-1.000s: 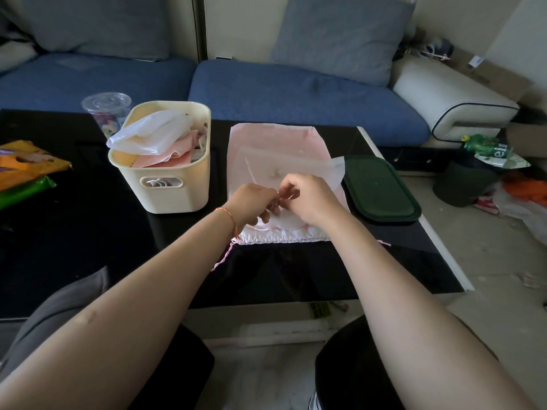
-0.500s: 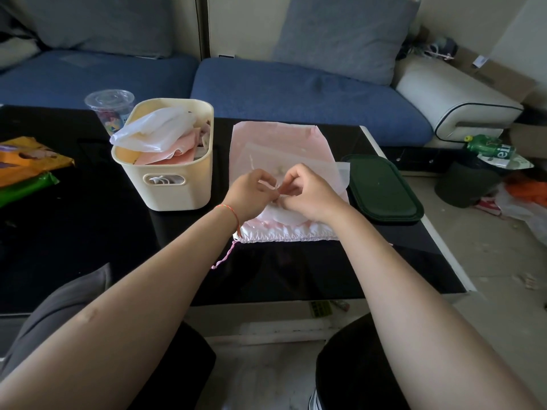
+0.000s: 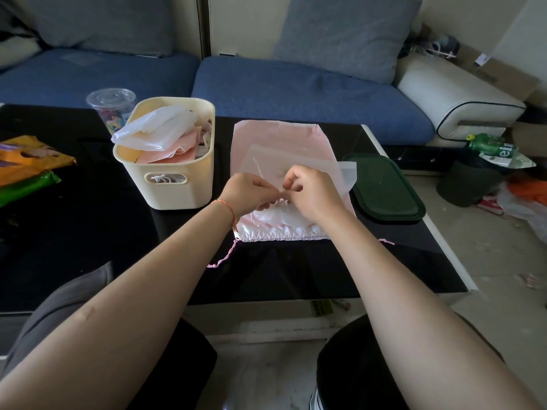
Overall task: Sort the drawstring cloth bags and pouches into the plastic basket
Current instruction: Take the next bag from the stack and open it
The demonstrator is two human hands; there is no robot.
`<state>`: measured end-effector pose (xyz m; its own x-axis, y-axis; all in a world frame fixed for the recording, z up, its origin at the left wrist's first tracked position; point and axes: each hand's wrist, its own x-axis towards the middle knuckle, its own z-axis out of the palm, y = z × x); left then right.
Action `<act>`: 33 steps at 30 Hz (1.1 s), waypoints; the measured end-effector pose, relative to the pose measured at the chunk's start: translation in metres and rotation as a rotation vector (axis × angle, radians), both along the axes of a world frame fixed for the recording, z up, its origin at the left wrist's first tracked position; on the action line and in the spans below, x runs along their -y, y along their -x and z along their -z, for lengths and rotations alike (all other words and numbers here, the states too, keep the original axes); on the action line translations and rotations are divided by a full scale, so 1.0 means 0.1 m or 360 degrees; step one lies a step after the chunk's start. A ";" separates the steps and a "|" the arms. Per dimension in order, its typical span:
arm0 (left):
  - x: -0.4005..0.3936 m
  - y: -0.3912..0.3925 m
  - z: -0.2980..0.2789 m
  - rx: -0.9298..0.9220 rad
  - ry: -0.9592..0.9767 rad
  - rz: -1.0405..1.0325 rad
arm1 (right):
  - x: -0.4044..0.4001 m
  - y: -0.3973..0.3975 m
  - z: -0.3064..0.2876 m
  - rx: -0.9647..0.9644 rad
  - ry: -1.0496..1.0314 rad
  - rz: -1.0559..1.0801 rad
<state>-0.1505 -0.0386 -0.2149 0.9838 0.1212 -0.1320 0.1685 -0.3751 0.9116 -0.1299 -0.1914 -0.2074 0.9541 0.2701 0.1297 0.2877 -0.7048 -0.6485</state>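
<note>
Left fingers [image 3: 268, 189]: curled, tips pinched on a thin pouch edge or cord; which one is too small to tell.
Right fingers [image 3: 291, 180]: curled, thumb and forefinger pinching the same spot, tips meeting the left ones.
Left hand [image 3: 247, 194]: over the pink bag, a red string bracelet [image 3: 226, 207] at the wrist.
Right hand [image 3: 313, 194]: just beside the left, knuckles up.
Pink bag [image 3: 278, 140]: flat on the black table [image 3: 74, 232], under both hands; gathered white hem [image 3: 284, 233] just nearer than the fingers.
Pouch [image 3: 266, 158]: translucent, lying on the bag just beyond the fingertips.
Cord [image 3: 225, 255]: pink, trailing from the hem below the left wrist.
Basket [image 3: 174, 190]: cream, left of the left fingers, near them, holding white and pink bags.
Green lid [image 3: 384, 187]: right of the right fingers, beside the bag.
Cup [image 3: 111, 106]: clear, beyond the basket.
</note>
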 end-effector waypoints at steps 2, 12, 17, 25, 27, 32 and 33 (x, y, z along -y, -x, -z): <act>0.01 0.00 0.00 0.0009 -0.0232 0.0089 | 0.00 0.00 -0.01 -0.0004 0.0017 -0.0004; 0.04 0.03 0.04 0.0222 -0.0462 0.0069 | -0.03 0.00 0.00 0.0040 0.0171 -0.0025; 0.06 0.02 0.07 0.0276 -0.0486 0.0066 | -0.04 0.00 -0.02 0.0112 0.0423 -0.0119; 0.08 0.05 0.09 0.0484 -0.0841 0.0132 | 0.01 -0.03 -0.07 -0.0262 0.0409 -0.0159; 0.09 0.07 0.09 0.0572 -0.0907 0.0159 | 0.05 -0.06 -0.07 -0.0495 0.0193 -0.0132; 0.12 0.07 0.10 0.0690 -0.0992 0.0208 | 0.15 -0.11 -0.01 -0.0899 -0.0383 -0.0023; 0.12 0.07 0.11 0.0699 -0.1021 0.0234 | 0.17 -0.11 0.00 -0.0958 -0.0427 -0.0021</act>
<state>-0.1571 -0.0502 -0.2254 0.9416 -0.0929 0.3237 -0.2484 -0.8406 0.4814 -0.1185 -0.2082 -0.2069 0.8777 0.3150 -0.3612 -0.1728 -0.4949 -0.8516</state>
